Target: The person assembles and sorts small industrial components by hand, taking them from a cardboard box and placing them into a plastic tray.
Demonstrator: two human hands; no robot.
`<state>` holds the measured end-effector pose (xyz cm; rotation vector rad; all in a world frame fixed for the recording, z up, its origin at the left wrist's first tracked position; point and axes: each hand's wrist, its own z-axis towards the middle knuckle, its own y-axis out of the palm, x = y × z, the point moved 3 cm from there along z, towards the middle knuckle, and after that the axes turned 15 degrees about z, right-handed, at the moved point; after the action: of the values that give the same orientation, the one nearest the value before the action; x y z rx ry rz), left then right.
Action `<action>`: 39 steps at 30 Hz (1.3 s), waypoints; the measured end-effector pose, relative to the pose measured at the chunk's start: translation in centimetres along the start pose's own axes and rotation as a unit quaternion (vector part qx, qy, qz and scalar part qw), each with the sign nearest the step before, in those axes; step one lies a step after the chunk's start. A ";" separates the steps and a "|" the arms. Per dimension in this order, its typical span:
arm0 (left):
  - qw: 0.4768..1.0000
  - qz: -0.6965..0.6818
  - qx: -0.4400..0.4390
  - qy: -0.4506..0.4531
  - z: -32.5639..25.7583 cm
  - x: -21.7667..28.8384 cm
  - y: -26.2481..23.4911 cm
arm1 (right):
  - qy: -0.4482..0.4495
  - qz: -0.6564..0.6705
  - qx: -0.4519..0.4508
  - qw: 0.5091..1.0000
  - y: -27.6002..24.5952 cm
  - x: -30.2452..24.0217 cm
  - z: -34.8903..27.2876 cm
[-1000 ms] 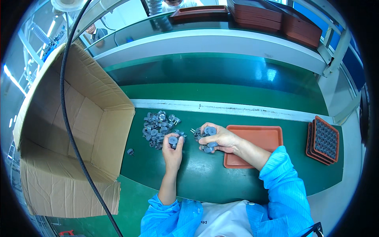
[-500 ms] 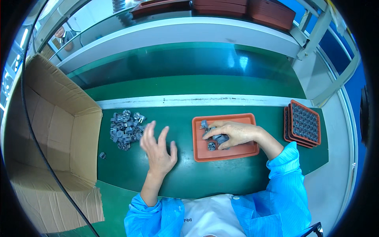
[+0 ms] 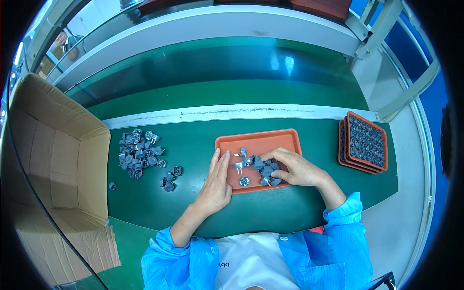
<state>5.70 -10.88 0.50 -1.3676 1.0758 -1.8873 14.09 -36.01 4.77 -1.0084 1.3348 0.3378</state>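
Partly hidden under the right hand: several small grey parts near the orange tray's front edge. Too small to identify in detail. Cardboard box cut off at the picture's left rim. Lower trays of the stack mostly covered.

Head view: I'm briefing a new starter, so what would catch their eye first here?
The orange tray at centre, where the right hand rests on a cluster of small grey plug parts and the left hand steadies its left edge. Then the loose grey pile to the left, beside the open cardboard box.
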 end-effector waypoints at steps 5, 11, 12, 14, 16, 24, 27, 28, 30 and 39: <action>0.999 -0.033 0.010 -0.020 -1.2 1.0 -0.7 | -0.077 -0.097 0.001 0.992 -1.0 -1.0 -0.2; 0.995 0.050 -0.001 0.087 2.6 0.9 -2.2 | -0.011 -0.045 0.001 0.999 1.7 -2.3 3.3; 0.998 -0.013 -0.033 0.050 3.3 0.4 -1.4 | -0.015 -0.046 0.001 0.999 2.2 -2.3 3.9; 0.995 -0.074 -0.062 0.013 3.8 -0.3 -0.4 | 0.036 0.038 0.004 0.999 2.8 -1.6 4.8; 0.996 0.025 0.041 0.076 3.9 -0.2 -0.6 | 0.022 0.040 0.013 0.999 2.8 -1.2 5.3; 0.989 0.113 0.089 0.044 4.0 -1.8 -1.0 | -0.012 -0.212 0.029 0.977 2.4 -1.2 4.8; 0.992 0.095 0.077 0.036 4.1 -2.1 -0.7 | -0.082 -0.147 0.099 0.981 0.8 -1.5 5.9; 0.991 0.094 0.086 0.035 4.0 -2.1 -0.7 | -0.079 -0.146 0.098 0.981 1.1 -1.4 6.2; 0.992 0.090 0.086 0.021 4.2 -2.0 -0.7 | -0.068 -0.068 0.050 0.994 2.2 -1.1 7.3; 0.984 0.130 0.117 0.019 3.7 -1.9 -0.4 | 0.066 0.087 -0.032 0.994 1.7 -0.2 7.0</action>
<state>9.81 -10.13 0.46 -1.0113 0.9635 -1.7864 17.30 -29.68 3.65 -0.9836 1.5441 0.4546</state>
